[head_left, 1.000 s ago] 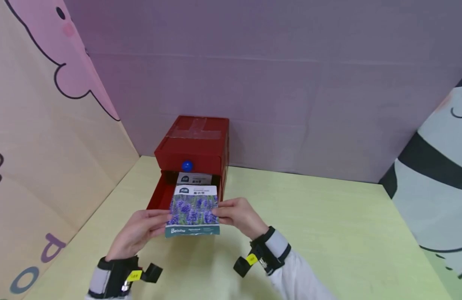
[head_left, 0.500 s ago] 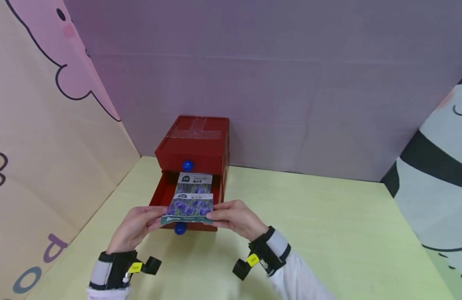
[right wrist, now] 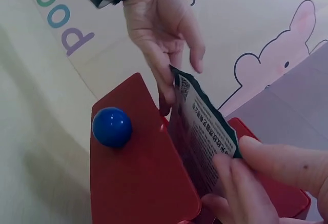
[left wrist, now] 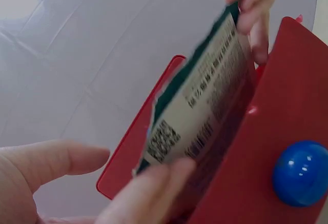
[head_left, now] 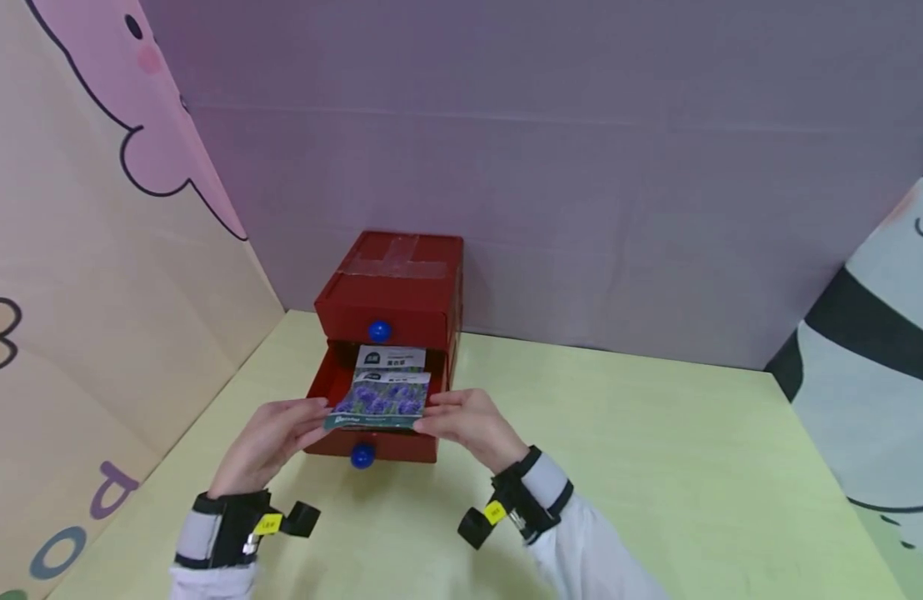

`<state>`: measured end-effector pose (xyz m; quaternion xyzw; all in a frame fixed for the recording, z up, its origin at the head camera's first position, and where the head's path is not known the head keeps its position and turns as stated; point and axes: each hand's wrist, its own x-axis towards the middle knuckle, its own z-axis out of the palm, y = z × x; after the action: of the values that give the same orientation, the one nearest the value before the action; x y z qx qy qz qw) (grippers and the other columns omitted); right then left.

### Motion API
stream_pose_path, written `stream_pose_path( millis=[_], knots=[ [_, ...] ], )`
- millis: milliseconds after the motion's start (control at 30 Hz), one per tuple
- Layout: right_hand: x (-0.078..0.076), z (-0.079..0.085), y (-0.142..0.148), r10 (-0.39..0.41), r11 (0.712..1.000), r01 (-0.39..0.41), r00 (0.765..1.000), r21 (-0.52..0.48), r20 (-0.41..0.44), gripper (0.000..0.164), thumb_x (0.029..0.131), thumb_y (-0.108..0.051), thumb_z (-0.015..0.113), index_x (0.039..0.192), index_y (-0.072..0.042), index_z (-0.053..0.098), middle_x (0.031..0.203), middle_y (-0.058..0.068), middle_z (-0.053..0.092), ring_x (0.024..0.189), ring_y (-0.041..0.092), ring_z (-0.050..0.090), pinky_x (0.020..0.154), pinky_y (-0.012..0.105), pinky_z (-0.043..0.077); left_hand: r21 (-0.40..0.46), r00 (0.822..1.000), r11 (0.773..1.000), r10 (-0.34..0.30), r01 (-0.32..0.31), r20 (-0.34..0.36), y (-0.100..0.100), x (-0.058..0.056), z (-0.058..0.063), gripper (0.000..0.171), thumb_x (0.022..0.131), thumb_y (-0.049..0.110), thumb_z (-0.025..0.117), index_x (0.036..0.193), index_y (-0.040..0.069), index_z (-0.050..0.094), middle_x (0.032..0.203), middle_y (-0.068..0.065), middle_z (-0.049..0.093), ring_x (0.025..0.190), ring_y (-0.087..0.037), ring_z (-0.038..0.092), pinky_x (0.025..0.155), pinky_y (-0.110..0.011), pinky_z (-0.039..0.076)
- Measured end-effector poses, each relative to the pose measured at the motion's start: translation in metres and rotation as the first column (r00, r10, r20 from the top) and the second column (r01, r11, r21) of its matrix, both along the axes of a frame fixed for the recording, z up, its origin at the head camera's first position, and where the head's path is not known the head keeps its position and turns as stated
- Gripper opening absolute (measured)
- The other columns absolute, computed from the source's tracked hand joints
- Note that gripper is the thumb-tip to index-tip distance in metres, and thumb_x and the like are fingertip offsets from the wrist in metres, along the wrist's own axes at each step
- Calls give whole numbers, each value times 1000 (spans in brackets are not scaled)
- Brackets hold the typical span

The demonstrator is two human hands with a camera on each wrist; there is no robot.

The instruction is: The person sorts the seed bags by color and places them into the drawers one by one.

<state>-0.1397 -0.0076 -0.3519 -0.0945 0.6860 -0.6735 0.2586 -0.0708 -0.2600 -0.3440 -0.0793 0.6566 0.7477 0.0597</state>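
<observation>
A seed packet (head_left: 382,400) with purple flowers is held over the pulled-out lower drawer (head_left: 409,447) of a red box. Its printed back (left wrist: 205,96) faces the left wrist camera. My right hand (head_left: 472,427) pinches the packet's right near corner between thumb and fingers. At the opposite corner, my left hand (head_left: 270,442) touches the packet with straight fingers (left wrist: 154,190); its thumb stands off it, as both wrist views show. A second, similar packet (head_left: 390,359) lies in the drawer, partly covered by the first.
The red drawer box (head_left: 394,287) stands against the purple backdrop (head_left: 551,208), with clear tape on top. A blue knob (head_left: 380,332) marks the upper, closed drawer; another blue knob (head_left: 362,456) is on the lower one. A pale yellow tabletop (head_left: 619,467) surrounds the box.
The held packet has gone down and forward into line with the drawer and tipped flatter, uncovering the drawer front and its knob. Both hands moved along with it; the left thumb now stands off.
</observation>
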Motion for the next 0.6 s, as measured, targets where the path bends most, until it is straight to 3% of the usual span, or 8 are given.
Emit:
stream_pose_path(
  millis=[67, 233, 467, 600],
  knots=[
    [-2, 1, -4, -39, 999, 40, 999, 30, -15, 52, 79, -6, 70, 122, 11, 47, 101, 17, 64, 85, 20, 64, 85, 35, 50, -49, 1000, 999, 3, -3, -8, 1, -3, 1, 57, 95, 21, 49, 132, -17, 29, 108, -13, 57, 88, -9, 60, 82, -23, 50],
    [-8, 0, -14, -109, 989, 114, 993, 97, -52, 45, 77, -4, 71, 117, 9, 54, 101, 17, 65, 86, 21, 64, 82, 33, 51, -132, 1000, 991, -8, 9, 4, 6, -9, 4, 60, 96, 27, 44, 135, -14, 24, 134, -29, 35, 96, -9, 56, 89, -25, 46],
    [-12, -2, -23, -104, 979, 123, 987, 160, -125, 41, 76, -1, 71, 112, 10, 56, 102, 19, 64, 88, 24, 64, 83, 34, 51, -164, 999, 986, -37, 39, 14, 12, -15, 6, 60, 97, 31, 40, 137, -11, 23, 136, -28, 30, 111, -22, 47, 101, -36, 34],
    [-12, -1, -27, -77, 970, 102, 990, 220, -121, 40, 79, -7, 69, 114, 8, 55, 102, 17, 63, 89, 23, 61, 86, 37, 49, -135, 999, 990, -32, 34, 11, 14, -20, 6, 60, 96, 33, 42, 136, -10, 25, 126, -19, 42, 105, -20, 49, 98, -29, 40]
  ],
)
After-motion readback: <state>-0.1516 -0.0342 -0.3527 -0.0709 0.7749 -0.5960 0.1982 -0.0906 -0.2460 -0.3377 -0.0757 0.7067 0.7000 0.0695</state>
